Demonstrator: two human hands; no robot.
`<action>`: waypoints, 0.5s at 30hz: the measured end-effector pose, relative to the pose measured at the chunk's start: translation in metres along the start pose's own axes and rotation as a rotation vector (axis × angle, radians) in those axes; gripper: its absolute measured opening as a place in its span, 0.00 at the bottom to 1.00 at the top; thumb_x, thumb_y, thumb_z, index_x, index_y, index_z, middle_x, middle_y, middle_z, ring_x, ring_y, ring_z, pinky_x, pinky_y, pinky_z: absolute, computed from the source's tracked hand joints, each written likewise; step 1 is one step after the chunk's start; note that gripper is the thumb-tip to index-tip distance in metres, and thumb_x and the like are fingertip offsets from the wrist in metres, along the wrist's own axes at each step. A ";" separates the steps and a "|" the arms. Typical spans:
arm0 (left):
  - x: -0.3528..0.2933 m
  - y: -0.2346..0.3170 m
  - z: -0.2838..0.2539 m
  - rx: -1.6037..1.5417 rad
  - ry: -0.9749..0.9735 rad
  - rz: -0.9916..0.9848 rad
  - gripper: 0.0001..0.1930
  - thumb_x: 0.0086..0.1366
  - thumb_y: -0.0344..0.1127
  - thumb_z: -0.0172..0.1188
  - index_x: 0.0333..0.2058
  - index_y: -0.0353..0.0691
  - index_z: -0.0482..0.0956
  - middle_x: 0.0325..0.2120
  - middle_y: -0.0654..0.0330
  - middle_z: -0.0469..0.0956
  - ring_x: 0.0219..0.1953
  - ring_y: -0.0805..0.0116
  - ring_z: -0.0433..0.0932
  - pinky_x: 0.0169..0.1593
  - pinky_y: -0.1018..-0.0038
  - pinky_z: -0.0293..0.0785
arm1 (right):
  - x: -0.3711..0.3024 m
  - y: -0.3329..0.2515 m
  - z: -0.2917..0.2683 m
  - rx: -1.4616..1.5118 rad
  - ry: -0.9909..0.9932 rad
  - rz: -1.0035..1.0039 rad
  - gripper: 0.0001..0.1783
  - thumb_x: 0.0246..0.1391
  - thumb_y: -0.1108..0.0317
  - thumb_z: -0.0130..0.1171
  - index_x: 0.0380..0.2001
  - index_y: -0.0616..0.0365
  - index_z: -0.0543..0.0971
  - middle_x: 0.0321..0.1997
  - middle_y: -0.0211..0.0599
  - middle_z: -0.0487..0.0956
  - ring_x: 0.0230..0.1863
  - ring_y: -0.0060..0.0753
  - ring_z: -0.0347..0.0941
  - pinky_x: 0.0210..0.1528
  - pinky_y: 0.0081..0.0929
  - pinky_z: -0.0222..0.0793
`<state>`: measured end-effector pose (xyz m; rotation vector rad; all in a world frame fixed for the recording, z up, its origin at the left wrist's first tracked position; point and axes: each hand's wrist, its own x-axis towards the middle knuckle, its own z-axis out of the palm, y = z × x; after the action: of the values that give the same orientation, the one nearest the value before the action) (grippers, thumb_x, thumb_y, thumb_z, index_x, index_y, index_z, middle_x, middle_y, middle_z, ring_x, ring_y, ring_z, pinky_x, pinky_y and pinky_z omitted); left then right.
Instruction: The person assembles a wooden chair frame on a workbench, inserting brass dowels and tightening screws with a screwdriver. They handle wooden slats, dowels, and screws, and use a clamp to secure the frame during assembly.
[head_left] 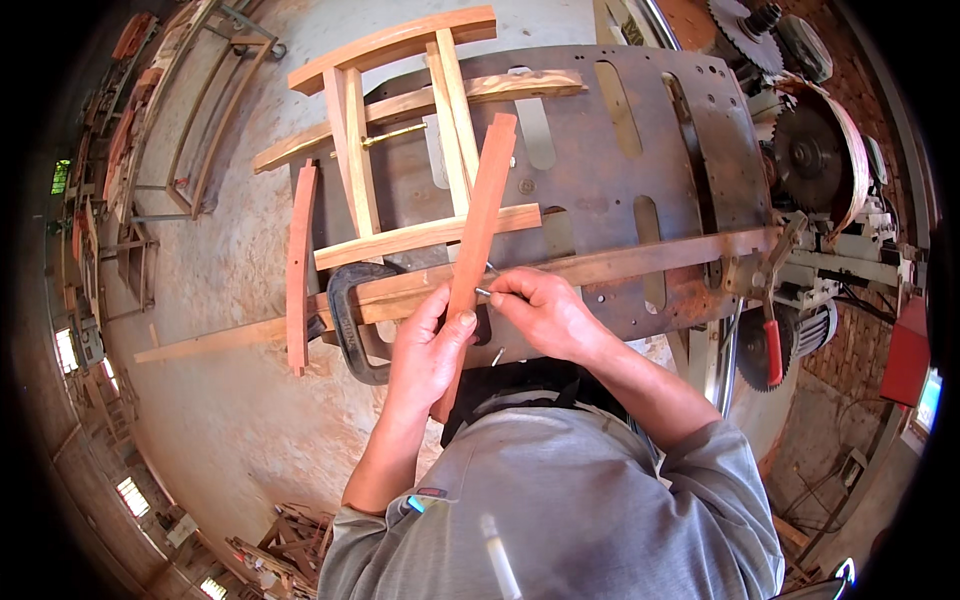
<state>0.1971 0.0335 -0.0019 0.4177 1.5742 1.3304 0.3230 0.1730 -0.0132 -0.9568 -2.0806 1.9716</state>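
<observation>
Tilted across the near edge of the metal table, a reddish wooden bar (488,195) is gripped by my left hand (423,352), its thumb pressed on the near face. My right hand (552,314) pinches a small, shiny metal rod (483,292) whose tip meets the bar's right side; its exact kind is unclear. Beyond them, a ladder-like wooden frame (428,237) rests on a long wooden strip (400,107), with a thin brass-coloured rod (395,135) lying between its slats. Left of my hands, a black C-clamp (345,325) sits around a long wooden beam (650,259).
The slotted, rusty metal table (590,190) spreads ahead. Another reddish wooden bar (299,270) sticks out past its left edge. On the right stand toothed circular saw blades (803,150) and a lever with a red handle (773,352). Scrap wood (285,550) lies piled at lower left.
</observation>
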 end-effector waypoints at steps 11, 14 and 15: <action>-0.002 0.011 0.015 0.562 0.101 0.299 0.23 0.60 0.23 0.58 0.56 0.34 0.70 0.35 0.54 0.75 0.32 0.69 0.78 0.37 0.74 0.75 | -0.003 -0.003 0.005 -0.276 0.131 -0.198 0.06 0.52 0.76 0.58 0.34 0.65 0.79 0.30 0.44 0.75 0.34 0.46 0.74 0.38 0.35 0.70; -0.003 0.008 0.013 0.533 0.083 0.271 0.23 0.60 0.25 0.60 0.56 0.33 0.70 0.37 0.52 0.75 0.33 0.65 0.79 0.38 0.73 0.76 | 0.000 0.005 0.004 -0.222 0.084 -0.199 0.05 0.53 0.73 0.59 0.32 0.63 0.79 0.32 0.46 0.76 0.34 0.51 0.73 0.38 0.40 0.70; -0.005 0.013 0.014 0.633 0.110 0.320 0.23 0.60 0.26 0.61 0.55 0.33 0.70 0.40 0.49 0.76 0.36 0.60 0.79 0.41 0.71 0.75 | 0.002 0.006 0.004 -0.158 0.072 -0.221 0.05 0.53 0.73 0.59 0.32 0.64 0.79 0.32 0.47 0.76 0.34 0.51 0.73 0.39 0.40 0.70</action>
<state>0.2066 0.0419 0.0131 1.0335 2.0760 1.0663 0.3217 0.1702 -0.0205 -0.7713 -2.2204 1.6634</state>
